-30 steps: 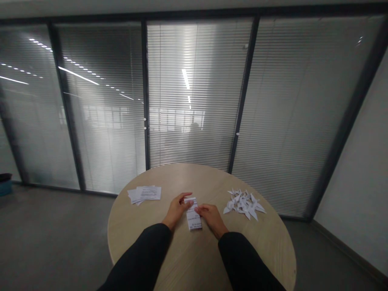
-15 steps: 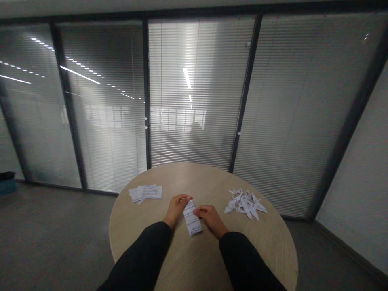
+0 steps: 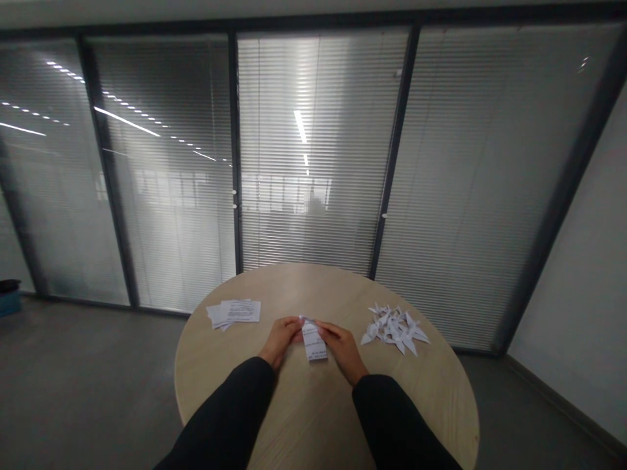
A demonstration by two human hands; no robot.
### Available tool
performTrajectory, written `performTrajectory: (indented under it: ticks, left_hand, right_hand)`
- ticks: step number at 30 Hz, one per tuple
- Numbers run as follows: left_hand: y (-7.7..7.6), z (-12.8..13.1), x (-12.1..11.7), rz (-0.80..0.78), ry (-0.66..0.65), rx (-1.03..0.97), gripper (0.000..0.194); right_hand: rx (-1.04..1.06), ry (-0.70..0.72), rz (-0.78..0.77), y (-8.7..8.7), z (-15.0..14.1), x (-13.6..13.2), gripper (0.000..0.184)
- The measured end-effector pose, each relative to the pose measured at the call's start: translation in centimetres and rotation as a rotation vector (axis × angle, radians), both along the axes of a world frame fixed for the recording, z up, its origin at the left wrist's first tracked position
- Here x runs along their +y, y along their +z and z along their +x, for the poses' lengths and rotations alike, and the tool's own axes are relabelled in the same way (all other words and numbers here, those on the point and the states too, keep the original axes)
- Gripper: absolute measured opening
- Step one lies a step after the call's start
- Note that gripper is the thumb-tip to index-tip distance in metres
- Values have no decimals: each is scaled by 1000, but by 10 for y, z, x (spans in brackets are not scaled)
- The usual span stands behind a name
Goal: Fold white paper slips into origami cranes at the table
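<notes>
White printed paper strip [image 3: 314, 347], folded narrow, over middle of round wood-look bench [image 3: 306, 418], between hands. Left hand [image 3: 283, 338] pinching far-left corner, right hand [image 3: 341, 346] gripping far-right edge; near end free. Contact of strip with bench: cannot tell. Overlapping printed sheets [image 3: 240, 311] on left. Heaped white origami cranes [image 3: 396, 329] on right. Glass partition with blinds [image 3: 313, 241] beyond far edge.

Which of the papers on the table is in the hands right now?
The printed, folded strip, held between the left hand and right hand. The flat sheets at left and the pointed white folded papers at right are untouched.
</notes>
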State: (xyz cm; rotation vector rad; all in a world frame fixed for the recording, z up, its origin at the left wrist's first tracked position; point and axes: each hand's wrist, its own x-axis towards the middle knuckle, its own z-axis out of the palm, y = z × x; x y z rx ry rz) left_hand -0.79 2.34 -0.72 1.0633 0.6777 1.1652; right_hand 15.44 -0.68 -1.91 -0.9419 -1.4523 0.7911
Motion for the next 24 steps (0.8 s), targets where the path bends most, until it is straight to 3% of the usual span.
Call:
performTrajectory:
  ticks: [5, 9, 18, 24]
  left_hand:
    - [0, 1, 1, -40, 5, -30, 17]
    - [2, 2, -2, -25, -4, -38, 31]
    - [-6, 4, 6, 113, 120, 80, 35]
    - [-2, 7, 2, 161, 172, 106, 37]
  right_hand:
    - [-132, -15, 41, 1, 0, -2, 29]
    - [-183, -36, 47, 1, -1, -3, 27]
    - [-31, 8, -52, -3, -5, 0, 33]
    - [-37, 30, -112, -7, -4, 5, 36]
